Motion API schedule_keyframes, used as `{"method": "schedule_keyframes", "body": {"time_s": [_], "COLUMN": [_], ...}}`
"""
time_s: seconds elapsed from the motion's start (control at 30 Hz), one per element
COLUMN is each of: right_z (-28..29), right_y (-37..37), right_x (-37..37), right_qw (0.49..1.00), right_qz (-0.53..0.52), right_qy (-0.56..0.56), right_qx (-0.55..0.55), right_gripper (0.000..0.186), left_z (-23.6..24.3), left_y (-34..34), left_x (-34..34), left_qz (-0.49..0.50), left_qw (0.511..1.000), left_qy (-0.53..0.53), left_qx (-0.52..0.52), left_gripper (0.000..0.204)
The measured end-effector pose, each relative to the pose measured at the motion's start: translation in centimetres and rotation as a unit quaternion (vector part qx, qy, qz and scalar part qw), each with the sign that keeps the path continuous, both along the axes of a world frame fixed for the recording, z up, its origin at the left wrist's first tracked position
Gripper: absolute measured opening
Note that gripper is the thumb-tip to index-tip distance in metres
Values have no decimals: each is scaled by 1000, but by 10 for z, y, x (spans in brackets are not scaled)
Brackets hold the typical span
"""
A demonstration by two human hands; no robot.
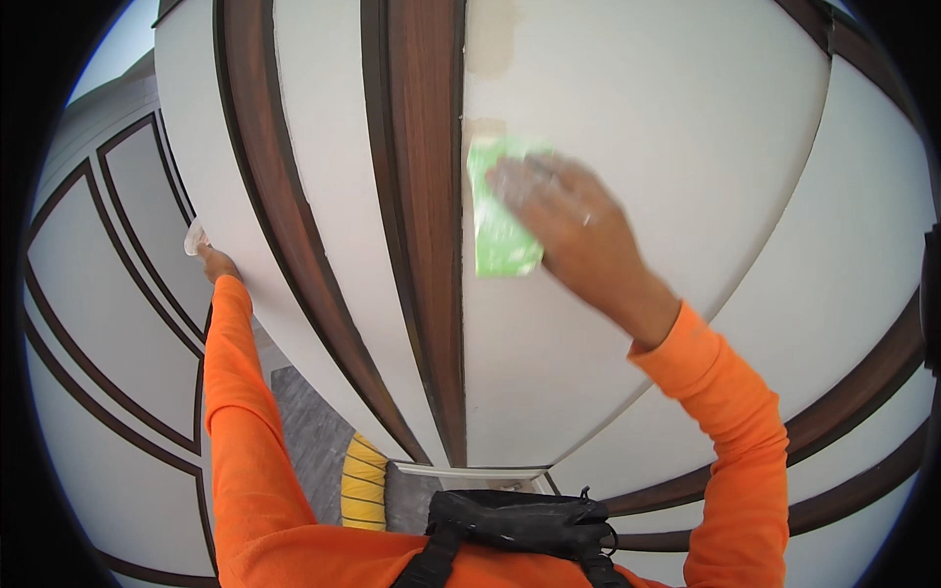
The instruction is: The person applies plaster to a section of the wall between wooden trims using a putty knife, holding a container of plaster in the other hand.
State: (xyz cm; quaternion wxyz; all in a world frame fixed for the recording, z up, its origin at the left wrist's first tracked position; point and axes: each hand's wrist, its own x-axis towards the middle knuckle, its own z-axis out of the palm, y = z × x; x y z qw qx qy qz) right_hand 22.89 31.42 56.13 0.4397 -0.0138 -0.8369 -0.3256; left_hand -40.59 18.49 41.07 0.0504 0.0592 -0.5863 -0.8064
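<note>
My right hand (578,216) is pressed flat over a green sheet of sandpaper (505,245) against the white wall panel (667,118). White dust covers its fingers and parts of the sheet, and the hand is slightly blurred. The sheet's left edge lies close beside a dark brown wood strip (426,196). Above it, a beige patch (490,39) marks the panel. Far off to the left, my left hand (218,264) is closed around a small, pale, rounded thing (196,237) near the wall's edge. Its kind is too small to make out.
Another brown strip (284,186) runs down the wall to the left. White panels with dark trim (147,284) stand at far left. Below lie a yellow ribbed bundle (364,480) and grey floor (304,402). A black bag (520,519) is strapped on my front.
</note>
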Motion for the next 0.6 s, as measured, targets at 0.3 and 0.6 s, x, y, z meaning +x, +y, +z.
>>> {"method": "schedule_keyframes", "body": {"time_s": [0.3, 0.6], "right_z": [45, -89], "right_y": [19, 7], "right_x": [-12, 8], "right_qw": [998, 988], "right_qz": [-35, -52], "right_qy": [7, -137], "right_qx": [52, -38], "right_gripper": [44, 40], "left_z": [4, 11], "left_y": [7, 13], "left_x": [13, 23], "left_qz": [3, -5], "left_qw": [1000, 999], "left_qy": [15, -14], "left_qx": [16, -31], "left_gripper": [88, 92]}}
